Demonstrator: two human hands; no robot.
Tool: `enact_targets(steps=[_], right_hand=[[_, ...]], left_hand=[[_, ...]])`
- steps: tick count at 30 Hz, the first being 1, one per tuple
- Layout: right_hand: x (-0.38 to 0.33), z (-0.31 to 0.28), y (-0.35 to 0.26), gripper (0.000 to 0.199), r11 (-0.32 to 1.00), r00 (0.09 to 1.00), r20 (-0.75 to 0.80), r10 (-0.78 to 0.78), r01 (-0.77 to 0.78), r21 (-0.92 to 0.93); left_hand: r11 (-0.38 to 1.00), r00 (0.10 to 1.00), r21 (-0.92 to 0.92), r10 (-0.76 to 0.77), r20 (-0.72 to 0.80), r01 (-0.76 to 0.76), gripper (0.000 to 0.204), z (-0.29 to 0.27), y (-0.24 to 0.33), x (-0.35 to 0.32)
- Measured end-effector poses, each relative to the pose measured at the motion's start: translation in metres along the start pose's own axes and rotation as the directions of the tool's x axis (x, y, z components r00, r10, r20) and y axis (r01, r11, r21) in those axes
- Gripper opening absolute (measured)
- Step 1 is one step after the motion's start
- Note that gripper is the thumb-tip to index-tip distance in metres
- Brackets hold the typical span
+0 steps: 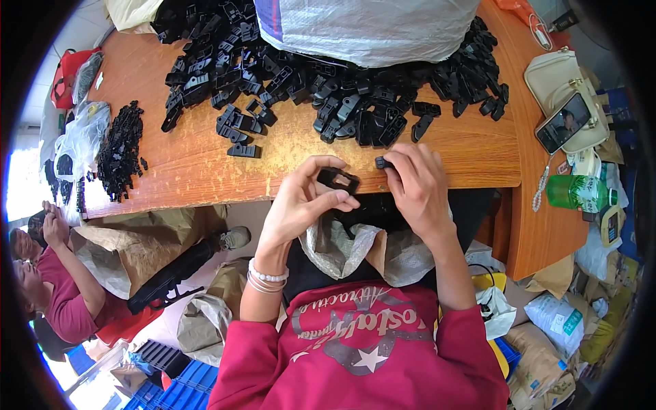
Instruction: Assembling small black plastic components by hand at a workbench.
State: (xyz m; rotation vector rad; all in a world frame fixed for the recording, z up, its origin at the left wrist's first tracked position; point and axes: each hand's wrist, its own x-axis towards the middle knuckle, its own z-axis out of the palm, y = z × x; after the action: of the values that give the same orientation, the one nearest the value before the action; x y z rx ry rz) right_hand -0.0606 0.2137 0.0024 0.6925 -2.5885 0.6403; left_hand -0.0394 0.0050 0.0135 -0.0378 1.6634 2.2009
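Note:
My left hand [304,198] grips a black rectangular plastic frame part [337,180] between thumb and fingers, just off the near edge of the wooden table [184,164]. My right hand [418,188] pinches a small black plastic piece [382,162] at the table edge, a few centimetres right of the frame part. A big heap of similar black plastic parts [328,82] covers the table beyond both hands. An open sack [355,249] lies in my lap below the hands.
A large white woven bag [369,27] sits on the heap. A smaller pile of tiny black pieces [121,150] lies at the table's left. Right side holds a cream handbag [557,78], phone [563,123] and green bottle [581,193]. Another person [55,287] sits at lower left.

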Motion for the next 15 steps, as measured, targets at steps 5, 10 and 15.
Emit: enact_targets(steps=[5,10,15], right_hand=[[-0.009,-0.004,-0.023,0.029,0.802,0.963,-0.026,0.269,-0.209,0.559],[-0.019,-0.003,-0.026,0.019,0.573,0.971,0.051,0.235,-0.181,0.799],[-0.025,-0.001,-0.030,0.016,0.526,0.951,-0.016,0.308,-0.156,0.836]], left_hand=[[0.994,0.999,0.109,-0.032,-0.017,0.033,0.036,0.006,-0.013,-0.007],[0.994,1.000,0.113,0.004,-0.028,-0.001,0.035,0.019,-0.012,-0.012],[0.990,1.000,0.140,0.017,-0.005,-0.016,0.036,0.020,-0.008,-0.015]])
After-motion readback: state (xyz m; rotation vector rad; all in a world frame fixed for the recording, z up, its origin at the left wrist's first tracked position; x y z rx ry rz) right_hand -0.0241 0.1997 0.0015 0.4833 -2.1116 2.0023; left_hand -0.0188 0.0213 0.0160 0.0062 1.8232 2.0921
